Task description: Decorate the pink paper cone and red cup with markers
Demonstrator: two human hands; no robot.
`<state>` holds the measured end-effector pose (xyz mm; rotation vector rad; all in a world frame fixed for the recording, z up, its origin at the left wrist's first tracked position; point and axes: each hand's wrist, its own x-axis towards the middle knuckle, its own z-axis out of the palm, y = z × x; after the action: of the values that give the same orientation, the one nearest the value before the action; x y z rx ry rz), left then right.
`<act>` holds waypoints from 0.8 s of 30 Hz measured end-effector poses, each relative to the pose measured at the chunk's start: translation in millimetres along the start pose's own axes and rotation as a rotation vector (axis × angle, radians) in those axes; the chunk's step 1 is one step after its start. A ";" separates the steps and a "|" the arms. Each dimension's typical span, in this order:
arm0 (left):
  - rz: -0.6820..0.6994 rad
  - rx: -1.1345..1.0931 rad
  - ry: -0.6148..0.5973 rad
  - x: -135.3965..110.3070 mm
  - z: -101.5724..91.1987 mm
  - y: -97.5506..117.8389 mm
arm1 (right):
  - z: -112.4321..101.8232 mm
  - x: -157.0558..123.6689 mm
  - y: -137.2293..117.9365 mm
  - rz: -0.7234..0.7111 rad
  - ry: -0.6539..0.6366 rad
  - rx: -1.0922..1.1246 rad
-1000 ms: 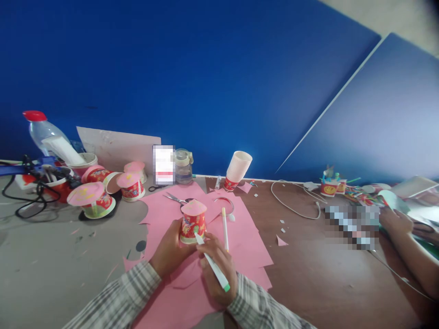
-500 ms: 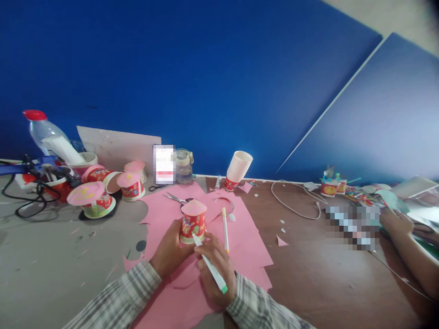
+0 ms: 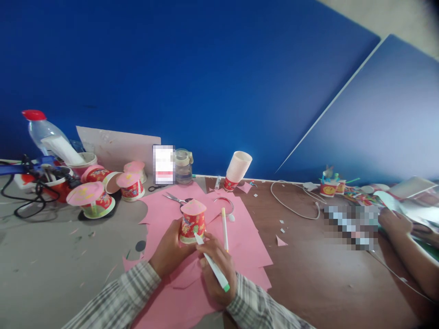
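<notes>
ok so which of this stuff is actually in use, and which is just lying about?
In use: left hand holding the pink-topped red paper cup; right hand holding the green-capped marker, tip at the cup; pink paper underneath.
Lying about: scissors, spare marker, stack of white cups, glass jar, water bottle, white cable, other pink-topped cups.

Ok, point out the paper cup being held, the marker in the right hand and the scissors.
paper cup (image 3: 192,227), head view, red printed side wall.
marker (image 3: 215,270), head view, white barrel above the green end.
scissors (image 3: 174,198), head view, on the blades.
</notes>
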<state>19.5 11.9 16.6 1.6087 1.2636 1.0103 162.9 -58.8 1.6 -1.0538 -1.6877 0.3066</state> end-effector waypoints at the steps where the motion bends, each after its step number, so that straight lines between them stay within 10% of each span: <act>1: 0.001 -0.002 -0.003 -0.1 -0.1 0.0 | -0.2 0.3 -0.4 -0.002 0.000 0.001; 24: 0.002 -0.007 -0.001 0.2 1.7 -2.4 | 0.8 -0.3 0.5 -0.049 -0.048 -0.025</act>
<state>20.4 12.2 13.8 1.6052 1.2567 1.0147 162.5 -58.5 0.7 -1.0290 -1.7619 0.2816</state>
